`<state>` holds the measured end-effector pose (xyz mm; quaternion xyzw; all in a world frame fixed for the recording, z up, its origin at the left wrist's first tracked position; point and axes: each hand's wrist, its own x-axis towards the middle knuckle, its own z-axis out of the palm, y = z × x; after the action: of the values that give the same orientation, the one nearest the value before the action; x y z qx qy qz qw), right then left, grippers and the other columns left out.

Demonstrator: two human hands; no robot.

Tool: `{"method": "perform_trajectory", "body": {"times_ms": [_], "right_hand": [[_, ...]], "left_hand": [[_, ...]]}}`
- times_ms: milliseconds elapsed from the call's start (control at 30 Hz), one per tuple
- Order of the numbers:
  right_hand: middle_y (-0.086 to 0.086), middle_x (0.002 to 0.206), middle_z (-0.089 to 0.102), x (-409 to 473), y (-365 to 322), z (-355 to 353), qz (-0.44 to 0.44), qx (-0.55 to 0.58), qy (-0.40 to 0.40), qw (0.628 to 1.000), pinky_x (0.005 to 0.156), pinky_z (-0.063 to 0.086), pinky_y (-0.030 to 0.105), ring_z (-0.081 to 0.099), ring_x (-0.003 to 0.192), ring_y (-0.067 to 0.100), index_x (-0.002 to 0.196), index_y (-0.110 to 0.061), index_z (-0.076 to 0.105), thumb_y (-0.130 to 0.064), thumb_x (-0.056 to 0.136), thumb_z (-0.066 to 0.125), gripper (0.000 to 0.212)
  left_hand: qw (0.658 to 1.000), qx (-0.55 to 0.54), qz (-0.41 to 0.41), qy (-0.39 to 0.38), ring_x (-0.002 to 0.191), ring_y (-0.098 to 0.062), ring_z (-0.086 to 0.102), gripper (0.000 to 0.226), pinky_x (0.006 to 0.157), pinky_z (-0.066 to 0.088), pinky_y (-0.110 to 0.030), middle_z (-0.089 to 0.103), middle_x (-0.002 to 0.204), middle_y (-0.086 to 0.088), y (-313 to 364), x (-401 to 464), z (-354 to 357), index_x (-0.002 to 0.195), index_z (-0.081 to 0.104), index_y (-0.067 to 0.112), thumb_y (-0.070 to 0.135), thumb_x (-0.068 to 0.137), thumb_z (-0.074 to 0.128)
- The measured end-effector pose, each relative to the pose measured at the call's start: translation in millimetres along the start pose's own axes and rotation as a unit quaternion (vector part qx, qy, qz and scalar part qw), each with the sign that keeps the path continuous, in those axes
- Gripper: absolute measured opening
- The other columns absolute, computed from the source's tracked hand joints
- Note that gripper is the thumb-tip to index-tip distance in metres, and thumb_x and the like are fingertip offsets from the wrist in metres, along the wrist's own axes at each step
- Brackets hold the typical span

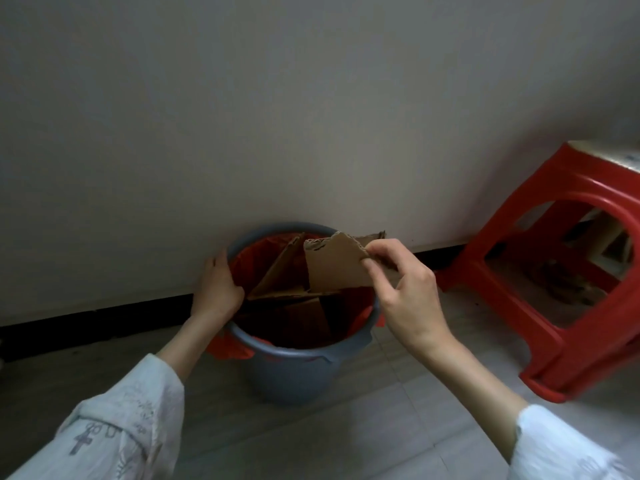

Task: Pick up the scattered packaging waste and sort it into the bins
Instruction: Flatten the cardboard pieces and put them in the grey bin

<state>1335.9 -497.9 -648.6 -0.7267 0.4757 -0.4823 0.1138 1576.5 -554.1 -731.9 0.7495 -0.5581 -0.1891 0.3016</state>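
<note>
A grey round bin with a red liner stands on the floor against the wall. Several brown cardboard pieces lean inside it. My right hand pinches the torn upper right edge of a cardboard piece that stands in the bin's mouth. My left hand grips the bin's left rim, fingers curled over the edge into the liner.
A red plastic stool stands to the right of the bin, with debris on the floor beneath it. A pale wall with a dark skirting strip runs behind. Grey floor tiles lie in front of the bin.
</note>
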Motion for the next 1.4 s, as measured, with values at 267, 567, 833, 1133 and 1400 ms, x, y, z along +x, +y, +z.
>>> {"method": "perform_trajectory", "body": {"times_ms": [267,567,833,1133,1400], "right_hand": [[-0.009,0.084,0.059,13.2,-6.0,0.0,-0.012,-0.01,0.054,0.998,0.074,0.039,0.009,0.053,0.079,0.003,0.091,-0.011,0.063,-0.011,0.084,0.057,0.008],[-0.004,0.085,0.058,2.1,-1.3,8.2,-0.019,-0.112,-0.138,0.984,0.07,0.038,0.026,0.057,0.084,0.018,0.1,-0.017,0.059,-0.014,0.091,0.054,0.011],[-0.004,0.081,0.064,-49.4,6.9,-10.2,-0.123,-0.219,-0.271,0.929,0.062,0.035,0.025,0.058,0.074,0.016,0.101,-0.021,0.057,-0.015,0.089,0.05,0.016],[0.005,0.107,0.067,-25.1,32.0,32.2,-0.039,-0.3,-0.388,0.871,0.08,0.05,0.042,0.061,0.1,0.029,0.116,-0.019,0.052,-0.013,0.092,0.043,0.026],[0.013,0.127,0.057,-51.1,74.9,81.0,0.117,-0.306,-0.52,0.789,0.095,0.041,0.036,0.052,0.118,0.033,0.121,-0.021,0.057,-0.014,0.092,0.042,0.034]], "left_hand": [[0.996,-0.061,0.058,-0.04,0.113,-0.036,0.052,0.063,0.095,0.044,-0.039,0.06,0.115,-0.019,2.2,-22.5,-0.8,0.123,0.053,0.006,-0.005,0.062,0.043],[0.989,-0.101,0.097,-0.045,0.134,-0.021,0.035,0.064,0.101,0.016,-0.01,0.04,0.143,-0.01,28.3,-77.3,28.6,0.139,0.037,0.007,-0.014,0.079,0.04],[0.99,-0.106,0.091,-0.029,0.133,-0.023,0.035,0.064,0.097,0.014,-0.006,0.04,0.143,-0.012,27.7,-81.8,28.9,0.139,0.037,0.005,-0.016,0.079,0.04],[0.989,-0.113,0.09,-0.02,0.134,-0.023,0.034,0.062,0.095,0.013,-0.003,0.04,0.143,-0.013,28.8,-84.0,28.0,0.138,0.037,0.003,-0.017,0.08,0.038],[0.989,-0.11,0.1,-0.009,0.134,-0.022,0.035,0.064,0.094,0.011,0.002,0.04,0.143,-0.013,28.8,-91.2,31.4,0.138,0.038,0.002,-0.018,0.077,0.038]]}}
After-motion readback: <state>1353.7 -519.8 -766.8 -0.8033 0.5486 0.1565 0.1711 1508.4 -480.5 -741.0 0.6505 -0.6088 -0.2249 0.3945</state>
